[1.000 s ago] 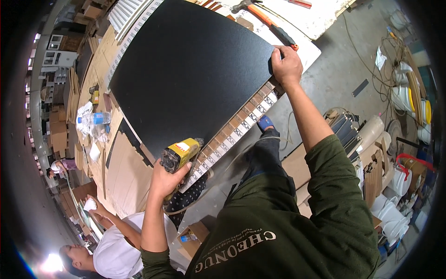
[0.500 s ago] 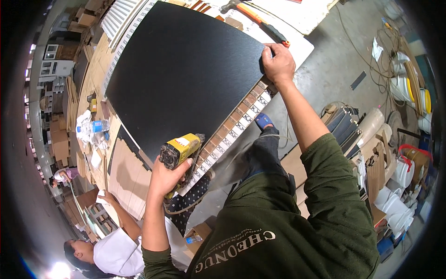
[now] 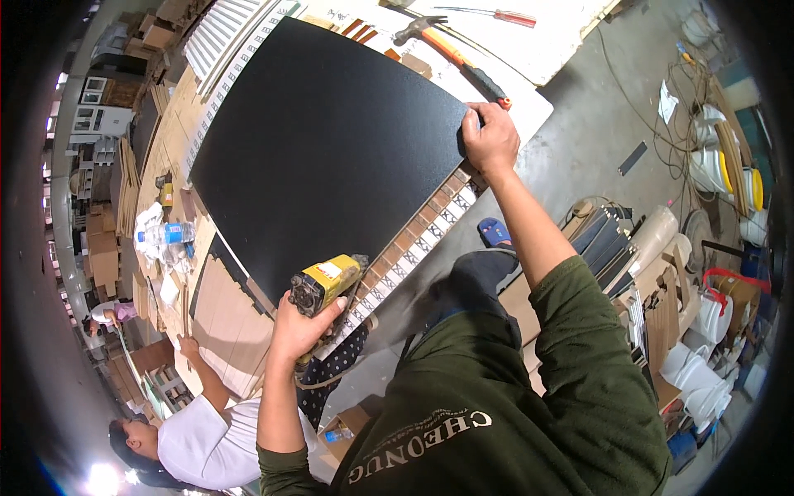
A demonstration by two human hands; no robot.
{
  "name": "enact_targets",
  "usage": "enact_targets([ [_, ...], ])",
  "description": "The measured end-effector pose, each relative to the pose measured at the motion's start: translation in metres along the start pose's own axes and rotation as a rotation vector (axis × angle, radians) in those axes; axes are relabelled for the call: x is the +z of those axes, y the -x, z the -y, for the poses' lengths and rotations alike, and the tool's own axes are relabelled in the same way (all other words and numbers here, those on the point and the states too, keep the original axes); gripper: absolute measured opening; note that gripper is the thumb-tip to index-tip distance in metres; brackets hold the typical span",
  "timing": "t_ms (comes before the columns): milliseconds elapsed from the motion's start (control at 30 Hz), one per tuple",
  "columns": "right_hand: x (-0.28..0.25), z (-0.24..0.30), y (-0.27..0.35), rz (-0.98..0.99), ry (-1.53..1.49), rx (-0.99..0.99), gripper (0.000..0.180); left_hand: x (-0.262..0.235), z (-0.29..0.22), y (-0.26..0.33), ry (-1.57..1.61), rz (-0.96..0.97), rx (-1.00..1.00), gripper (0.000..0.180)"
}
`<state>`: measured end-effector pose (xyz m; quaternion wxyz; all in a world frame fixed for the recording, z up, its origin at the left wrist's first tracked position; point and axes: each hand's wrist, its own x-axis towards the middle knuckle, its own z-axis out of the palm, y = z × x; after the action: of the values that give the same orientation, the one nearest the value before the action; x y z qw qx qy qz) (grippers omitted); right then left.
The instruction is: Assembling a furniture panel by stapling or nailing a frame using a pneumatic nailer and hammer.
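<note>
1. Holding yellow-and-black power tool [image 3: 327,281] in left grip [image 3: 299,326], closed around its body.
2. Aligning nose of power tool with near edge of black panel [image 3: 331,124], toward its lower end; unable to confirm contact.
3. Clasping right-hand corner of black panel with right grip [image 3: 494,139], curled over its edge and well apart from left grip.
4. Supporting black panel face-up over desk [image 3: 172,132], with patterned brown-and-white strip [image 3: 418,240] exposed along its near right side.
5. Noting beyond black panel: orange-handled hammer [image 3: 448,48] and, farther out, red-handled screwdriver [image 3: 514,17].
6. Noting on left side of desk: clear bottle [image 3: 168,234] beside crumpled white material [image 3: 149,219], with second yellow tool [image 3: 167,194] just beyond.
7. Noting near left forearm: pale wood-coloured board [image 3: 236,318].
8. Observing at lower left: co-worker in white shirt [image 3: 203,446], with one arm extended toward desk edge.
</note>
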<state>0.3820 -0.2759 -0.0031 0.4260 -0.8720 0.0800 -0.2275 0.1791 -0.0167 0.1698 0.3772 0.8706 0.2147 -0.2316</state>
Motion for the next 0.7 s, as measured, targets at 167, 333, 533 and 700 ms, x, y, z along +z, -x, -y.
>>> enact_targets([
  [167, -0.002, -0.002, -0.003, 0.012, 0.005, -0.035, 0.017, 0.006, -0.019, -0.009, 0.168, 0.020, -0.040, 0.022],
  [333, -0.005, -0.001, -0.003, 0.024, -0.024, -0.056, 0.013, 0.009, -0.020, -0.013, 0.141, 0.027, -0.079, 0.020],
  [533, -0.008, 0.002, -0.004, 0.067, -0.044, -0.070, 0.014, 0.013, -0.027, -0.009, 0.132, -0.030, -0.137, 0.018],
  [700, -0.012, -0.002, -0.006, 0.144, -0.046, -0.077, 0.016, 0.016, -0.039, -0.008, 0.048, -0.071, -0.163, 0.018],
])
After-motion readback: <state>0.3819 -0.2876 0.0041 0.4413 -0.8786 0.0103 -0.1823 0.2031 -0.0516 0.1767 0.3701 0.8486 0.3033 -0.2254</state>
